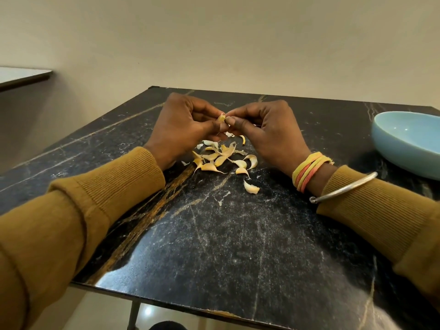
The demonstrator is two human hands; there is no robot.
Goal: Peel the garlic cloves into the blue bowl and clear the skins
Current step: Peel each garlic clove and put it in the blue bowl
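The left hand [183,127] & the right hand [264,132] meet just above the table [238,234]. Both pinch one small garlic clove [221,118] between thumb & fingertips (the other fingers are curled in). Under the hands is a pile of cloves and skins [219,159] on the dark top, w/ a lone clove [251,187] lying nearer the person. The blue bowl [404,139] sits at the right edge, well apart from the pile.

cloves [221,160] mid-table [238,246], bowl [409,141] right
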